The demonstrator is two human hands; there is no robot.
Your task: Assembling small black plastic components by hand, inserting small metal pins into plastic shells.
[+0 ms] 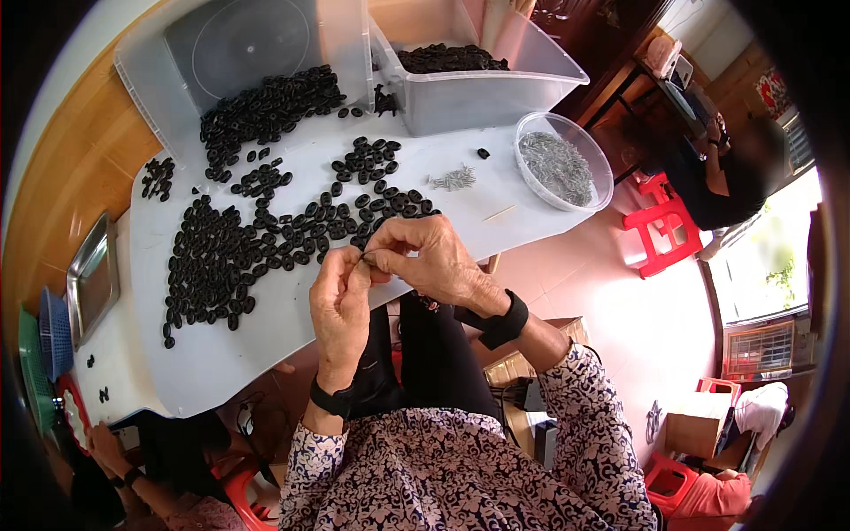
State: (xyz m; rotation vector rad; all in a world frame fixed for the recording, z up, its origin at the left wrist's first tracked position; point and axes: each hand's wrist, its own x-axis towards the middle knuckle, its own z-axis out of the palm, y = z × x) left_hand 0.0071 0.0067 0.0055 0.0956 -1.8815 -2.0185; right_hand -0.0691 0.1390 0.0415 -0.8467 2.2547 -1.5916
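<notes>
My left hand (341,305) and my right hand (434,257) meet fingertip to fingertip at the table's near edge, both closed in a pinch. Between the fingertips shows a bit of a small black piece (363,256), mostly hidden by the fingers. What else the right fingers grip, if anything, cannot be made out. Just beyond my hands, small black oval parts with holes (328,217) lie scattered over the white tabletop, thickening into a dense patch (208,261) on the left. A little heap of thin silvery metal pins (454,179) lies beyond my right hand.
A round clear tub of pins (556,168) stands at the table's right edge. Behind are a tipped clear bin spilling black parts (266,111) and an upright bin (496,97). A thin stick (499,213) and a metal tray (93,279) lie nearby. Other people sit around.
</notes>
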